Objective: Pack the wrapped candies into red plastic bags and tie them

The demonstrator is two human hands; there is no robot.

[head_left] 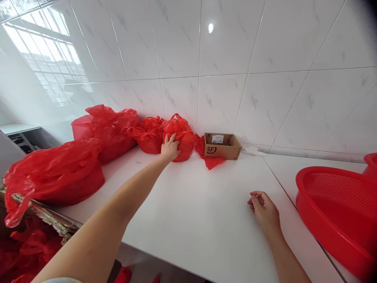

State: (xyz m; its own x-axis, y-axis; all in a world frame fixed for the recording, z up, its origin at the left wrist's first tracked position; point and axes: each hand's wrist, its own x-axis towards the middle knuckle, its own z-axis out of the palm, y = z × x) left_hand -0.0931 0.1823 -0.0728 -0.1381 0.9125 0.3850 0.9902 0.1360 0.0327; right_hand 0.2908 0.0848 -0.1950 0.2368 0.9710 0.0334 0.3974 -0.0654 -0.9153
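Note:
My left hand (170,148) reaches far across the white table, fingers spread against the front of a knotted red plastic bag (186,143). Just left of it sits a second red plastic bag (150,143), gathered at the top. My right hand (266,212) hovers over or rests on the right part of the table; which one I cannot tell. Its fingers are curled in with nothing visible in them. To the right of the knotted bag stands an open cardboard box (224,150), with a loose flat piece of red plastic bag (213,163) beside and under it.
Larger red bags (108,133) fill the table's left end, one bulky red bag (59,173) near the front edge. Red baskets (330,204) stand at the right. A crumpled white piece (253,151) lies by the tiled wall (224,98). More red bags (35,243) sit below, lower left.

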